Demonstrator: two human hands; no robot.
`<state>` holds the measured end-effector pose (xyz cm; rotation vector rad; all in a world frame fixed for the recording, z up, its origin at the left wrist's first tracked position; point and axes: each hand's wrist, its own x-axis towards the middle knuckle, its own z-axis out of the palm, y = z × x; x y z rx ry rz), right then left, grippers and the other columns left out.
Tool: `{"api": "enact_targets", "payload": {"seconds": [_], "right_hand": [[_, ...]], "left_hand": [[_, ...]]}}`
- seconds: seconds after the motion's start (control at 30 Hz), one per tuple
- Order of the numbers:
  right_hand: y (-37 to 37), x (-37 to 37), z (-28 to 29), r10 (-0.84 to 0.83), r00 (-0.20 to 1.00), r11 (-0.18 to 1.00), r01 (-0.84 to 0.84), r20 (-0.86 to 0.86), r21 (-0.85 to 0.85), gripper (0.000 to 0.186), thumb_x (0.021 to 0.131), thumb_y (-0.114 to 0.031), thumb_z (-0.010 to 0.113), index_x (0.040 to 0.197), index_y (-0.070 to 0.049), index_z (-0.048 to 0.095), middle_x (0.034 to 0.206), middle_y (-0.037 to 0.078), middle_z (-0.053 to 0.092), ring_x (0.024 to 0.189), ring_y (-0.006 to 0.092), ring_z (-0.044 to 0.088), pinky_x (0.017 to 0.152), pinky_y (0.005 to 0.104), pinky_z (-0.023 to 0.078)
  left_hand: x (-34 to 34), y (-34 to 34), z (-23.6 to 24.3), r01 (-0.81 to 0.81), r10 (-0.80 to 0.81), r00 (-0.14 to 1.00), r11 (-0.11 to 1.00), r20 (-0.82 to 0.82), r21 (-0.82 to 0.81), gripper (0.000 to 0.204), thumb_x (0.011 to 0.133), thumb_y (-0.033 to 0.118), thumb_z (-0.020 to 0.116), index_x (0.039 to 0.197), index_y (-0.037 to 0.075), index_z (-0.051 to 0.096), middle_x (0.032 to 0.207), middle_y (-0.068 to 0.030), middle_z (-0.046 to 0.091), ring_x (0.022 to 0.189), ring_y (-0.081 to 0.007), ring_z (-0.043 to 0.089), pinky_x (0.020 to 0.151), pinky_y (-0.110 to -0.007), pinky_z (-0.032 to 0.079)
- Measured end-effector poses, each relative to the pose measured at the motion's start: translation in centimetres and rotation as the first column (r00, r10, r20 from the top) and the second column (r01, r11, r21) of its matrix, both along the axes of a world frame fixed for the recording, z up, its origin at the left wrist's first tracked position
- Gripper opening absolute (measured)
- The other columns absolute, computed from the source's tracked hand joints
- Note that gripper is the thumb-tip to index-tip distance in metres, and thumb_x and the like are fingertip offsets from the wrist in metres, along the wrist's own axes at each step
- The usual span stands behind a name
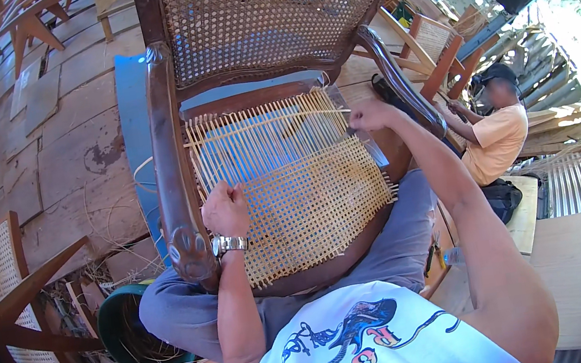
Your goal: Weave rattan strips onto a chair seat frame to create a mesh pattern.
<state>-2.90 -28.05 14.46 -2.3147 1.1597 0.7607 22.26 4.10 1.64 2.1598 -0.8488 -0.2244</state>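
A wooden armchair (172,161) stands before me, its seat partly woven with pale cane (309,208). The near part of the seat is a close mesh; at the far part mostly lengthwise strands show, with a few crosswise ones. My left hand (225,209) is closed at the seat's left edge, and what its fingers hold, if anything, is hidden. At the right edge my right hand (370,116) is pinched close to the end of a crosswise cane strand (268,126). A small dark bit shows under its fingers, too small to name.
The chair's caned backrest (268,21) rises at the far side. A green tub (122,331) with loose strands stands at lower left, beside another caned chair (1,259). A person (498,126) in a cap sits at right, near a dark bag (505,199) and stacked wood (565,128).
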Motion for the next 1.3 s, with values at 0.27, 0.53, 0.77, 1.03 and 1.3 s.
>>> {"api": "enact_targets", "payload": {"seconds": [0.27, 0.53, 0.77, 1.03, 1.3], "right_hand": [[1.8, 2.2, -0.1, 0.118, 0.971, 0.969, -0.068, 0.206, -0.237, 0.027, 0.084, -0.029, 0.064, 0.094, -0.006, 0.073, 0.088, 0.015, 0.072, 0.081, 0.0306, 0.07, 0.075, 0.0404, 0.054], [1.9, 3.0, -1.0, 0.162, 0.968, 0.954, -0.104, 0.193, -0.28, 0.027, 0.087, -0.032, 0.065, 0.096, -0.009, 0.075, 0.087, 0.01, 0.073, 0.084, 0.0219, 0.069, 0.075, 0.0362, 0.053], [3.7, 3.5, 0.1, -0.019, 0.955, 0.992, 0.055, 0.296, -0.113, 0.027, 0.086, -0.028, 0.065, 0.097, -0.005, 0.073, 0.089, 0.017, 0.072, 0.085, 0.03, 0.07, 0.077, 0.0401, 0.053], [2.9, -0.9, 0.5, 0.047, 0.925, 0.802, 0.191, 0.378, -0.566, 0.026, 0.088, -0.024, 0.062, 0.103, -0.005, 0.07, 0.092, 0.021, 0.07, 0.086, 0.0368, 0.069, 0.08, 0.0442, 0.054], [4.0, -4.3, 0.3, -0.007, 0.968, 0.864, 0.132, 0.25, -0.486, 0.025, 0.088, -0.025, 0.061, 0.106, -0.012, 0.071, 0.099, 0.017, 0.071, 0.098, 0.0365, 0.067, 0.087, 0.0453, 0.052]], "left_hand": [[0.0, 0.1, 0.6, 0.007, -0.007, 0.998, 1.0, -0.055, 0.015, 0.034, 0.083, 0.031, 0.075, 0.072, 0.005, 0.057, 0.068, -0.0155, 0.062, 0.064, -0.0381, 0.06, 0.058, -0.049, 0.045], [0.1, 0.2, 0.3, 0.009, -0.008, 1.0, 0.999, -0.024, 0.031, 0.033, 0.085, 0.035, 0.074, 0.074, 0.008, 0.058, 0.066, -0.0121, 0.061, 0.063, -0.0352, 0.059, 0.055, -0.047, 0.042], [-0.1, 0.0, 0.3, 0.012, -0.012, 0.999, 1.0, -0.03, 0.014, 0.033, 0.084, 0.035, 0.074, 0.074, 0.008, 0.058, 0.068, -0.0124, 0.062, 0.064, -0.0357, 0.06, 0.057, -0.047, 0.043], [0.0, -0.1, 0.5, -0.023, 0.023, 0.999, 1.0, -0.033, 0.0, 0.032, 0.085, 0.035, 0.074, 0.076, 0.008, 0.058, 0.069, -0.0111, 0.061, 0.068, -0.0348, 0.062, 0.058, -0.047, 0.044], [0.0, -0.4, -0.1, -0.003, 0.003, 0.999, 1.0, 0.053, 0.007, 0.033, 0.085, 0.035, 0.074, 0.076, 0.009, 0.057, 0.068, -0.0104, 0.061, 0.067, -0.0345, 0.062, 0.057, -0.049, 0.044]]}}
